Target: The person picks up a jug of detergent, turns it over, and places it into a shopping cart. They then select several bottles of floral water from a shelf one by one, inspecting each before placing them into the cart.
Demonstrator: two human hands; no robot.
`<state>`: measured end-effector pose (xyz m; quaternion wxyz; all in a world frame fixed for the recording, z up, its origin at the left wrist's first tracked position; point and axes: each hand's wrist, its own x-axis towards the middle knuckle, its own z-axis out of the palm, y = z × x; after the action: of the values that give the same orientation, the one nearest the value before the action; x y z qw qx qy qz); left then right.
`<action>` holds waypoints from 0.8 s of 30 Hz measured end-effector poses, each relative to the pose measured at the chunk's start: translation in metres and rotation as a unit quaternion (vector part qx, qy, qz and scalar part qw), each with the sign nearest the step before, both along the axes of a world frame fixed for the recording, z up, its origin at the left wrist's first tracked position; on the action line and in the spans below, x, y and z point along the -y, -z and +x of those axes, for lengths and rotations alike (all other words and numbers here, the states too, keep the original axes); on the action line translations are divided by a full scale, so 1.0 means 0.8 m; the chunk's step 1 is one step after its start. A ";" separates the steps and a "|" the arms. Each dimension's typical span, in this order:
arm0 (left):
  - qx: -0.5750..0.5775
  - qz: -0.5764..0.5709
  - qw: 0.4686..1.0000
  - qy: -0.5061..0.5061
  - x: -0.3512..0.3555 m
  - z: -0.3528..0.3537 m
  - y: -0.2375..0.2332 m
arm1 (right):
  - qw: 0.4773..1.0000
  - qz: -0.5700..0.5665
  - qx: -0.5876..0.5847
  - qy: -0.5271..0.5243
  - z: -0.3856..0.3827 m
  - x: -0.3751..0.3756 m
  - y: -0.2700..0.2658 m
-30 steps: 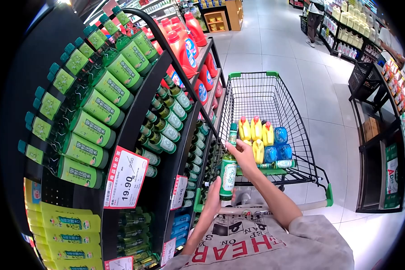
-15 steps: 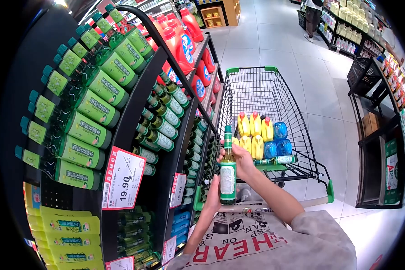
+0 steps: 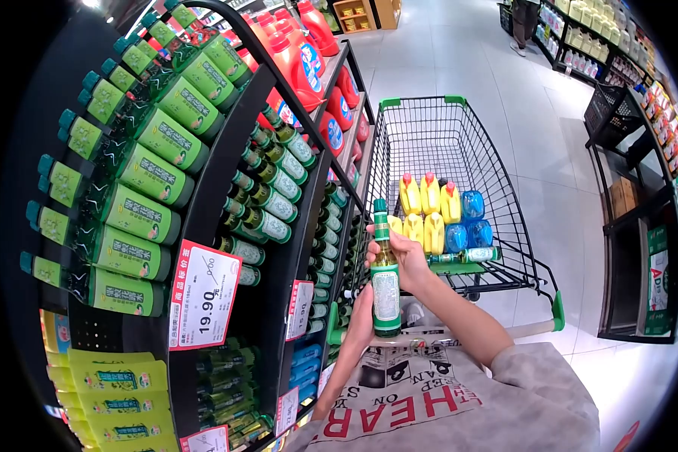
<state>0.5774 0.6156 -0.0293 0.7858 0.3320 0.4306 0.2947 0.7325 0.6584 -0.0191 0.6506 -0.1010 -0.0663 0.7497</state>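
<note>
Upright in front of my chest is a glass bottle of floral water (image 3: 385, 301), with a green cap, a pale printed label and yellowish liquid. My right hand (image 3: 405, 260) is wrapped round its neck and shoulder, fingertips showing on the far side. Lower down, my left hand (image 3: 360, 313) is closed against the left side of the bottle; some of its fingers are hidden behind the glass. Just beyond my hands stands a wire shopping cart (image 3: 505, 162) holding yellow bottles (image 3: 434, 232), blue containers (image 3: 478, 233) and a green-labelled bottle (image 3: 481, 255) lying flat.
On the left, a black shelf (image 3: 226, 143) carries rows of green bottles (image 3: 154, 177) and a price card (image 3: 206, 295) reading 19.90. Red detergent jugs (image 3: 288, 64) stand farther back. A person (image 3: 524, 26) is in the far aisle; another shelf (image 3: 606, 226) lines the right.
My view has shifted slightly, so the cart sits a little higher in it. The bottle has moved slightly right in view and tilts a bit differently. Both hands keep their hold.
</note>
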 end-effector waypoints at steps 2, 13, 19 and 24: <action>-0.009 0.017 1.000 0.000 0.000 -0.001 0.003 | 1.000 0.014 0.008 -0.006 0.000 -0.002 0.002; -0.067 0.080 0.995 0.007 0.006 -0.019 0.027 | 0.998 0.049 0.019 -0.037 0.006 0.003 -0.015; -0.251 0.248 0.931 0.097 0.003 -0.031 -0.034 | 0.982 0.126 0.135 0.044 0.040 0.007 -0.062; -0.274 0.316 0.901 0.116 0.008 -0.023 -0.014 | 0.879 0.159 0.448 0.041 0.114 0.006 -0.083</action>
<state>0.5593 0.6091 -0.0181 0.5195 0.6779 0.4715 0.2198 0.8234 0.6538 0.0471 0.5887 -0.3242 -0.4647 0.5765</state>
